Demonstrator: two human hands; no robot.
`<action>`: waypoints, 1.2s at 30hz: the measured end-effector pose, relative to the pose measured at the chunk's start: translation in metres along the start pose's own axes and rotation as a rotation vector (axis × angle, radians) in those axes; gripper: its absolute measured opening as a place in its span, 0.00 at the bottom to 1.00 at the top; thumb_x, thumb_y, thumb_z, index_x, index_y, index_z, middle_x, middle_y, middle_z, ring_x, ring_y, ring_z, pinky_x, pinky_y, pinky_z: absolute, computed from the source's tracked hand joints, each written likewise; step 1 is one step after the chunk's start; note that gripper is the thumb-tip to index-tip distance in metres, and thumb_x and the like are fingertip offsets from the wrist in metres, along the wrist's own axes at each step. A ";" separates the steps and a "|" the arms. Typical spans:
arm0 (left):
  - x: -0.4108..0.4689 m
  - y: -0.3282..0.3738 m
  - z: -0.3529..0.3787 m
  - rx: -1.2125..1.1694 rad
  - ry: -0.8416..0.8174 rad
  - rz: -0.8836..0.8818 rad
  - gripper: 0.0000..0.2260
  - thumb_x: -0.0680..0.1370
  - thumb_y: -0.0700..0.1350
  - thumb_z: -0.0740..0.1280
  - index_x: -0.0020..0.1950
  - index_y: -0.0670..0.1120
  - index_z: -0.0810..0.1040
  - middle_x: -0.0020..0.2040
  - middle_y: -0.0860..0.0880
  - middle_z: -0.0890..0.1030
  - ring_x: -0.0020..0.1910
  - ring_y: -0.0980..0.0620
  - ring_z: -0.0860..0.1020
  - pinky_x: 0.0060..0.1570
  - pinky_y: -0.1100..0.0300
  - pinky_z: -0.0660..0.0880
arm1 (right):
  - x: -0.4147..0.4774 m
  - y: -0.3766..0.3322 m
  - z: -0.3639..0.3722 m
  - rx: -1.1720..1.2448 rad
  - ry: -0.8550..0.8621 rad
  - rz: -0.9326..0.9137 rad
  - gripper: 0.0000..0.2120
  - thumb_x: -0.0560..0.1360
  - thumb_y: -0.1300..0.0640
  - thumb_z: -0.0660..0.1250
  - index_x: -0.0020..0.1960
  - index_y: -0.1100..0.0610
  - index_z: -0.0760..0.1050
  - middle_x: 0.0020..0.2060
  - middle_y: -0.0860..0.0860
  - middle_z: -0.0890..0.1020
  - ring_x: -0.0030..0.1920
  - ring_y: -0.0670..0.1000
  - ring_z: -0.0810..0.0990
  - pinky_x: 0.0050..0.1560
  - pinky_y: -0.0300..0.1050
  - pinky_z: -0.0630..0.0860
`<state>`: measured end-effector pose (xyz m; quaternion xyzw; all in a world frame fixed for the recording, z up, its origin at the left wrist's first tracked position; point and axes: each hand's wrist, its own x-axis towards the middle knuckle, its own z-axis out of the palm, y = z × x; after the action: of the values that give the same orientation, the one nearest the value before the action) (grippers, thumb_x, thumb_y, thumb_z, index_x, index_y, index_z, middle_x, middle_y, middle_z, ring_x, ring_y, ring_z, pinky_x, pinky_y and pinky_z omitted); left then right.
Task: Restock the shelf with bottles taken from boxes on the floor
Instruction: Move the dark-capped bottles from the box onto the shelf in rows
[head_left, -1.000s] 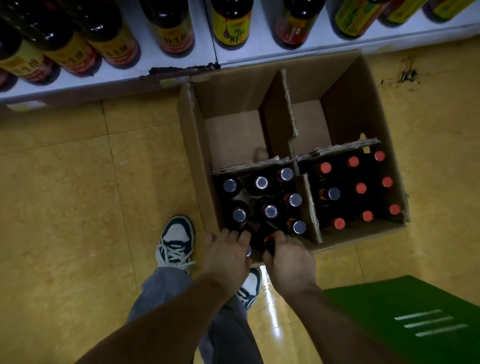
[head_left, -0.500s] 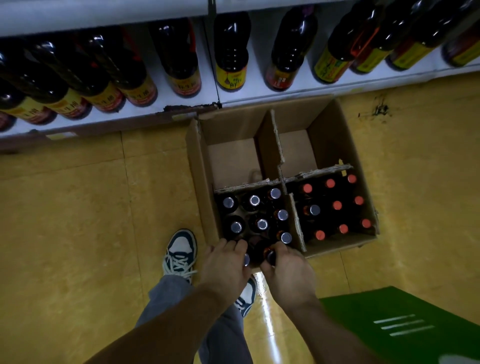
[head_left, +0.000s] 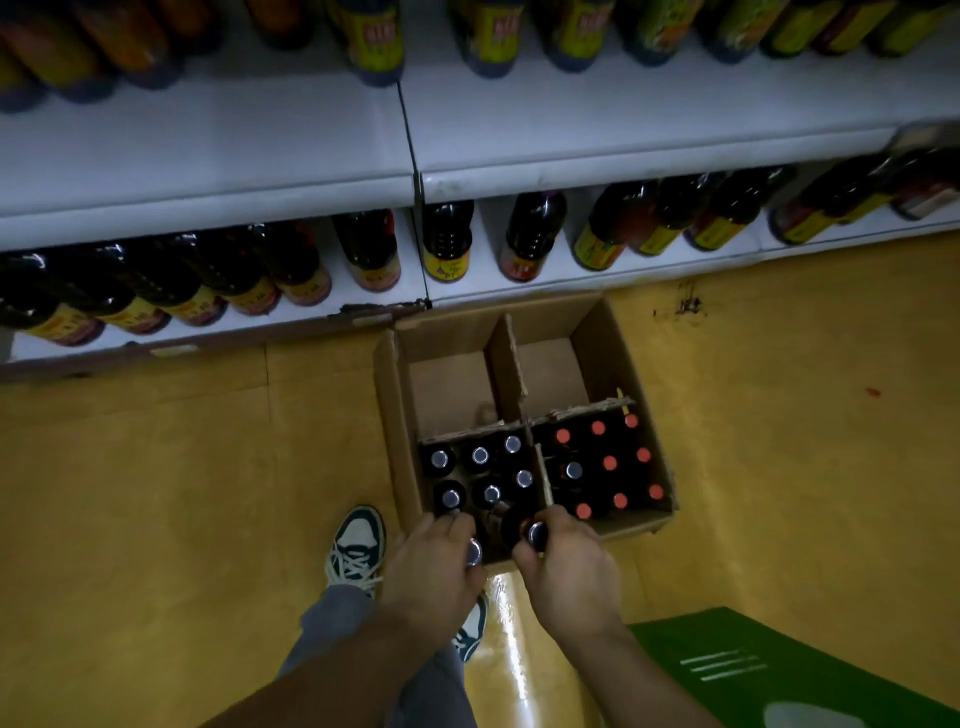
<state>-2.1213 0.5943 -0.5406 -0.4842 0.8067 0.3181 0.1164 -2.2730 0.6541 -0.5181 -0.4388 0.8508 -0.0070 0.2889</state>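
Now: both hands low centre of frame, at near edge of box (head_left: 387, 415).

L hand (head_left: 431, 577): fingers curled tight round neck of L bottle (head_left: 474, 552), only its silver cap showing past the knuckles.

R hand (head_left: 571, 577): same grip on R bottle (head_left: 535, 534), cap + a bit of dark shoulder visible up-frame of the fist.

No spare opening in either hand; one bottle apiece.

Both bottles upright, long axis vert., caps toward camera, in/over the lower-left compartment w/ the other silver-cap bottles (head_left: 480, 457). How far they've cleared the box: can't tell from this angle. Red-cap bottles (head_left: 610, 462) in compartment to the right, no hand on them.

Key relation: shelf (head_left: 561, 286) lies straight up-frame from both grips, just beyond far wall of box. Next move likely = lift vert. clear of the dividers, then carry fwd over the box. L hand sits nearer the shelf's left bay, R hand nearer the right bay. Gaps betw. bottles there look narrow. Prob. risk: bases clipping a divider on the way up.
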 end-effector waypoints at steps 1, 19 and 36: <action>-0.005 0.005 -0.010 -0.013 0.003 -0.003 0.07 0.79 0.52 0.61 0.56 0.55 0.70 0.56 0.56 0.77 0.59 0.52 0.72 0.54 0.53 0.69 | -0.004 -0.004 -0.011 0.008 0.010 -0.003 0.12 0.79 0.45 0.65 0.59 0.50 0.73 0.53 0.47 0.80 0.55 0.49 0.79 0.51 0.44 0.76; -0.119 0.101 -0.224 -0.120 0.310 0.060 0.09 0.77 0.55 0.67 0.46 0.54 0.69 0.42 0.56 0.70 0.44 0.54 0.73 0.41 0.57 0.68 | -0.121 -0.081 -0.231 0.238 0.240 0.050 0.11 0.75 0.45 0.69 0.51 0.50 0.75 0.44 0.48 0.82 0.47 0.53 0.82 0.42 0.46 0.73; -0.176 0.158 -0.367 -0.032 0.476 0.154 0.13 0.71 0.59 0.65 0.45 0.52 0.69 0.44 0.53 0.74 0.46 0.49 0.77 0.45 0.53 0.75 | -0.183 -0.142 -0.377 0.240 0.412 -0.107 0.13 0.72 0.44 0.67 0.50 0.51 0.74 0.47 0.50 0.83 0.51 0.56 0.82 0.40 0.47 0.72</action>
<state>-2.1239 0.5405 -0.1071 -0.4846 0.8406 0.2158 -0.1092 -2.2735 0.6133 -0.0771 -0.4351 0.8604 -0.2128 0.1585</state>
